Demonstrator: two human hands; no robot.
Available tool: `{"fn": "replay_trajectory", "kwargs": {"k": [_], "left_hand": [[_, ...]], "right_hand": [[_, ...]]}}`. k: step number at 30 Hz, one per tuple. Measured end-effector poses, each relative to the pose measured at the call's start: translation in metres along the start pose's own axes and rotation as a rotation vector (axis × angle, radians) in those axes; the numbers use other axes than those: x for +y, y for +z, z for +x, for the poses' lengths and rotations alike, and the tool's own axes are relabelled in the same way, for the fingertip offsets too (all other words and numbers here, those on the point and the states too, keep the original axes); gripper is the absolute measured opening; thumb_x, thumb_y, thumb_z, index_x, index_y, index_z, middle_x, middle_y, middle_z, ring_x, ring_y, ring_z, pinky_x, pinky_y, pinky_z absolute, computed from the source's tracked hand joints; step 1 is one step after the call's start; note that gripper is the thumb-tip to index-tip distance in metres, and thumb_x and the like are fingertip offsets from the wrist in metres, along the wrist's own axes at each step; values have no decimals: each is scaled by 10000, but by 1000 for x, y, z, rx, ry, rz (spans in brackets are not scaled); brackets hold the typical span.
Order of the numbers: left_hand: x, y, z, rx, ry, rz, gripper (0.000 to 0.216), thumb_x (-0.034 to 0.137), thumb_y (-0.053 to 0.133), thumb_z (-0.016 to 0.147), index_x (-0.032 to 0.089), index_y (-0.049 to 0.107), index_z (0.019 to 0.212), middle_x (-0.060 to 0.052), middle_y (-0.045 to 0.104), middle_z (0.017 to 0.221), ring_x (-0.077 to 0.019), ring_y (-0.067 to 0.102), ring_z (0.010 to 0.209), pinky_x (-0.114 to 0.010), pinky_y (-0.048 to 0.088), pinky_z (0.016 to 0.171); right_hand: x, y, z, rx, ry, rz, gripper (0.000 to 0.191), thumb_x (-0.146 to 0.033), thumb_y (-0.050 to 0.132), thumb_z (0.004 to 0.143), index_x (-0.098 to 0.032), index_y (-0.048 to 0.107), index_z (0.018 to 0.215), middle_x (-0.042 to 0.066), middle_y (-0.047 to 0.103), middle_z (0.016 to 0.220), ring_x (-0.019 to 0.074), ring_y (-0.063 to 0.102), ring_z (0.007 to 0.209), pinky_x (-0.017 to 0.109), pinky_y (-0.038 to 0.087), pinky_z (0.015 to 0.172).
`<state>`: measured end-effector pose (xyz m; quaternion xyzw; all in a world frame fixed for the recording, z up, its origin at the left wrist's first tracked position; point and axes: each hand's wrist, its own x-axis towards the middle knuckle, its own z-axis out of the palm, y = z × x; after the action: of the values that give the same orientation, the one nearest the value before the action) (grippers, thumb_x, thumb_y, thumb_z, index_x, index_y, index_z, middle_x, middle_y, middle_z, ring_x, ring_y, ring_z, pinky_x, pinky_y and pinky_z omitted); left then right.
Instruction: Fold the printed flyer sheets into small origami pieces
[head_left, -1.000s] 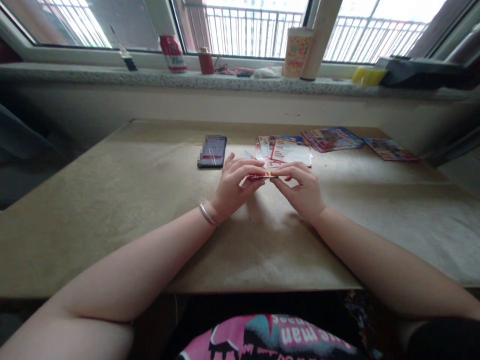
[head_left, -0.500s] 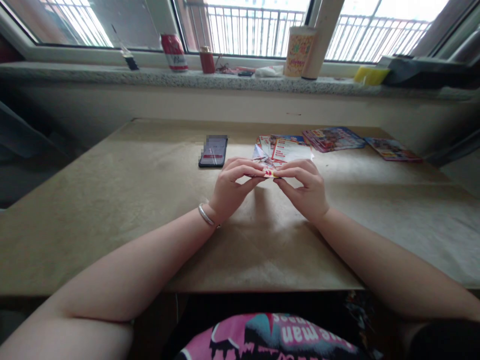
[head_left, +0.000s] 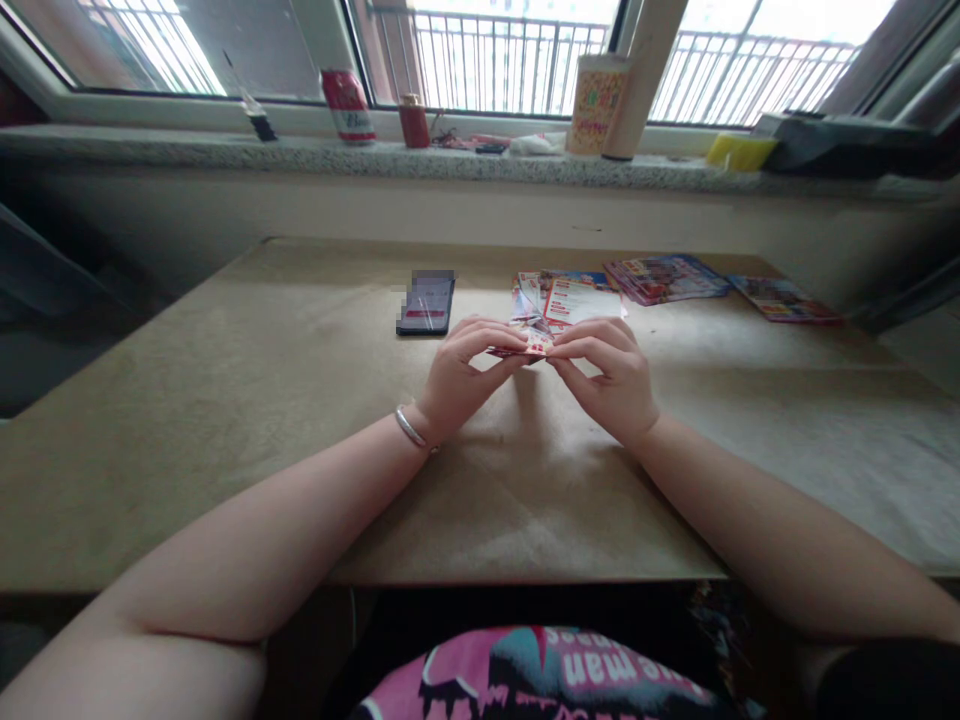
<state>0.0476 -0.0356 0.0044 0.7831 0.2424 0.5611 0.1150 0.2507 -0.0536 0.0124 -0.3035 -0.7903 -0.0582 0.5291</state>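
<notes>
Between my two hands is a small piece of folded, printed paper (head_left: 537,345), red, white and yellow, held above the table. My left hand (head_left: 474,362) pinches its left side between thumb and fingers. On the right side, my right hand (head_left: 609,372) grips it the same way, with the fingertips of both hands almost meeting. The fingers cover much of the paper, so its full shape is hidden. Just beyond the hands lie several printed leaflets (head_left: 585,303), partly hidden behind my fingers.
A phone (head_left: 426,303) lies left of the leaflets. Farther right are a stack of colourful leaflets (head_left: 667,278) and a smaller pile (head_left: 784,299). On the windowsill (head_left: 450,170) stand a red can (head_left: 348,105), a red bottle (head_left: 414,122) and a patterned paper cup (head_left: 596,105).
The folded paper has tilted slightly between my fingertips, and its left part shows a little more. Both hands stay in nearly the same place. The things on the table have not moved.
</notes>
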Motion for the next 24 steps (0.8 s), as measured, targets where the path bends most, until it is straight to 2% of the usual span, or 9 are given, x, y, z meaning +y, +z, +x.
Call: {"fn": "replay_trajectory", "kwargs": {"k": [4, 9, 16, 19, 24], "left_hand": [[3, -1, 0, -4, 2, 9, 81, 268, 725, 825, 216, 677, 863, -9, 723, 865, -152, 663, 869, -344, 513, 854], [4, -3, 0, -6, -5, 63, 76, 275, 705, 842, 214, 662, 827, -1, 727, 851, -151, 673, 837, -371, 474, 912], [6, -3, 0, -57, 73, 264, 100, 280, 684, 850, 211, 636, 796, 25, 712, 807, -130, 650, 779, -389, 408, 993], [7, -3, -1, -75, 87, 370, 110, 302, 675, 853, 221, 636, 789, 30, 699, 797, -132, 623, 785, -384, 394, 1005], [7, -3, -1, -60, 84, 373, 114, 301, 647, 873, 221, 623, 795, 30, 690, 814, -136, 607, 822, -385, 381, 1027]], "right_hand": [[1, 0, -1, 1, 5, -11, 62, -211, 683, 833, -273, 681, 837, 12, 713, 873, 189, 645, 861, 389, 513, 813], [0, 1, -2, -5, 4, -4, 61, -201, 695, 823, -252, 677, 851, 26, 712, 872, 191, 639, 865, 383, 517, 807], [1, 2, -2, -34, -14, -13, 50, -210, 675, 841, -259, 668, 846, 16, 712, 874, 190, 634, 876, 390, 508, 827], [-1, 2, -2, -63, -25, -11, 45, -222, 664, 847, -265, 663, 836, 12, 717, 878, 195, 635, 888, 399, 500, 841], [-4, 2, -1, -48, 31, -8, 37, -222, 653, 848, -258, 651, 858, 20, 715, 892, 199, 639, 902, 399, 499, 843]]}}
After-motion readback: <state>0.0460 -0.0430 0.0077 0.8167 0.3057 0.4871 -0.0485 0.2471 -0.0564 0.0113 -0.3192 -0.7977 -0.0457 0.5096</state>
